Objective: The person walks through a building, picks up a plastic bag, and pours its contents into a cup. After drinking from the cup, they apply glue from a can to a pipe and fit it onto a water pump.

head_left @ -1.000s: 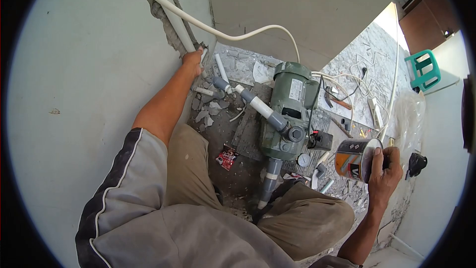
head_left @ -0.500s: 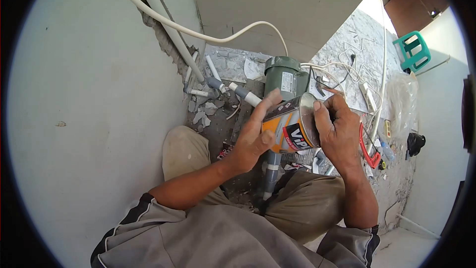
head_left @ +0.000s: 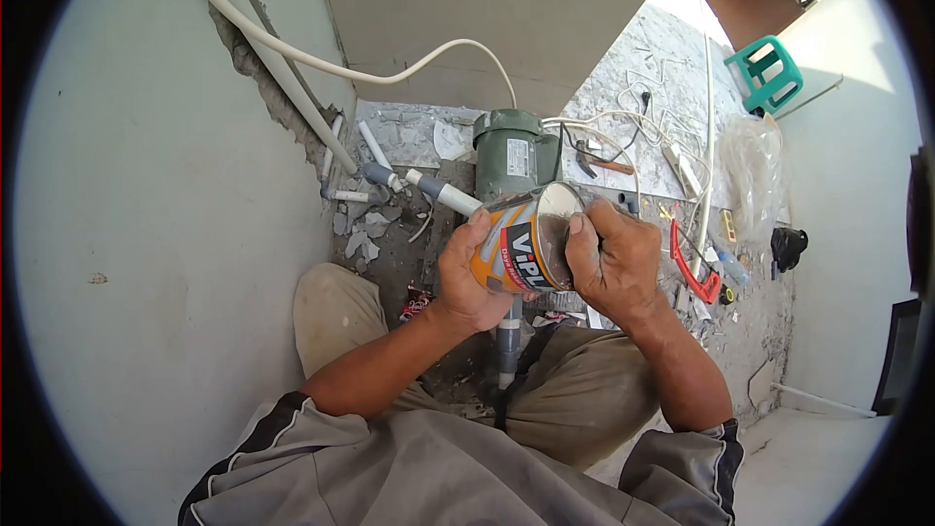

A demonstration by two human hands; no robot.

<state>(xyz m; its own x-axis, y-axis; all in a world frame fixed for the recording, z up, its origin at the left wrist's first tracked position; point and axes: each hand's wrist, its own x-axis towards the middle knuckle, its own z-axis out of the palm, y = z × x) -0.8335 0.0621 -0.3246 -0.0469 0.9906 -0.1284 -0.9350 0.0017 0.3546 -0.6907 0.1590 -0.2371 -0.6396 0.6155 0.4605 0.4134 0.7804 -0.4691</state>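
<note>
A tilted metal can (head_left: 524,248) with an orange and black label reading "ViPL" is held in front of my body, its round end turned to the right. My left hand (head_left: 464,281) is wrapped round the can's left side. At the can's round end, my right hand (head_left: 621,258) is closed with fingers curled and thumb against the rim. Whatever lies within those fingers is hidden. Just behind the can stands a green electric water pump (head_left: 506,156). Grey-and-white PVC pipe (head_left: 443,193) runs beside it, and another jointed pipe (head_left: 507,341) comes down below the can.
A pale wall (head_left: 175,234) with a chiselled groove and pipe is close on the left. Rubble, a hammer (head_left: 609,166), a red-framed hacksaw (head_left: 696,278), cables and a power strip (head_left: 682,171) lie on the floor. Farther right are a green stool (head_left: 767,75) and clear plastic wrap (head_left: 750,170).
The view has shifted, so the surroundings appear farther left. My left fingers have closed round the can, and my right hand has curled tighter at its end. The can's round end shows more.
</note>
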